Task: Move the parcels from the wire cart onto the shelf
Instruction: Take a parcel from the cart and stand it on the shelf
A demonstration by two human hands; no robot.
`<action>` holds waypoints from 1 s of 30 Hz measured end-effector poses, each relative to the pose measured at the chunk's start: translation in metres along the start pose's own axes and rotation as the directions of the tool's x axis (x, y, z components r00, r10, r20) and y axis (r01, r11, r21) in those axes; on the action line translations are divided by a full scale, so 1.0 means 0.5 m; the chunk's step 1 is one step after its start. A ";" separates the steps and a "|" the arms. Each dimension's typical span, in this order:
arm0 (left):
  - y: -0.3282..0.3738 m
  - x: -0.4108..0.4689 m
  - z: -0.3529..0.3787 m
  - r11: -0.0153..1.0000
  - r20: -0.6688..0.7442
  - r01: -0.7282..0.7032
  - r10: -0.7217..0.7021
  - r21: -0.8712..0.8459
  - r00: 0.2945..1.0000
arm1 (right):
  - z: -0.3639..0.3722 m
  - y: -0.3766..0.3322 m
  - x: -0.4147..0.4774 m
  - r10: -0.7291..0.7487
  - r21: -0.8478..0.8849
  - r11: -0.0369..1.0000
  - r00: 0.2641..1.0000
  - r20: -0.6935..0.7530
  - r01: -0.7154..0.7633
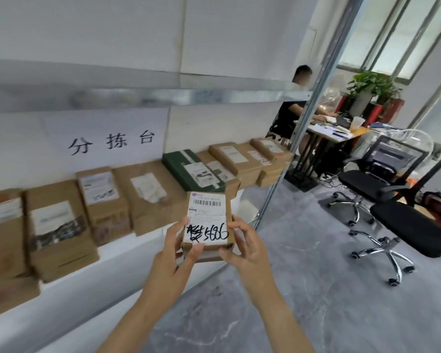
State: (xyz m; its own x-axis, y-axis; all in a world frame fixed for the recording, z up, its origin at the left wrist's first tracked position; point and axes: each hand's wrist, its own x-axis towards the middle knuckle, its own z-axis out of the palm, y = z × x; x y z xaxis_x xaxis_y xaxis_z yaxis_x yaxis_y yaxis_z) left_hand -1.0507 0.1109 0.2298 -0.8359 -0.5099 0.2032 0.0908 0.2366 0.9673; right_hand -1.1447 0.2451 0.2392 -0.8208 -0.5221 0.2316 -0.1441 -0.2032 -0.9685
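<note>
Both forearms are stretched forward, and a small cardboard parcel [207, 222] is clamped between the left hand [175, 253] and the right hand [245, 247], with fingers curled round its near end and its label kept upward. It is held in the air just in front of the white shelf [127, 250], near the green parcel [189, 169] in a crowded row of brown parcels [148, 192]. The wire cart is not seen. Little free room appears to be left, so a neighbour could be knocked off the front edge by a careless push. A slip is also possible, since only the near end is gripped.
</note>
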 end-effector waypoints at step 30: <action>0.011 0.526 0.752 0.995 -0.155 0.095 -0.091 0.022 0.984 | -0.744 0.068 0.538 0.024 -0.076 0.997 0.999 0.039 -0.021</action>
State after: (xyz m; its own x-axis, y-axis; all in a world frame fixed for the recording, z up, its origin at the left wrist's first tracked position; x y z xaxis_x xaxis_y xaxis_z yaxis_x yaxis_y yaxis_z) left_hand -1.4737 0.2889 0.2314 -0.7465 -0.6514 0.1357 -0.0014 0.2055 0.9787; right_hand -1.5759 0.4058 0.2345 -0.8017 -0.5590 0.2117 -0.1683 -0.1288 -0.9773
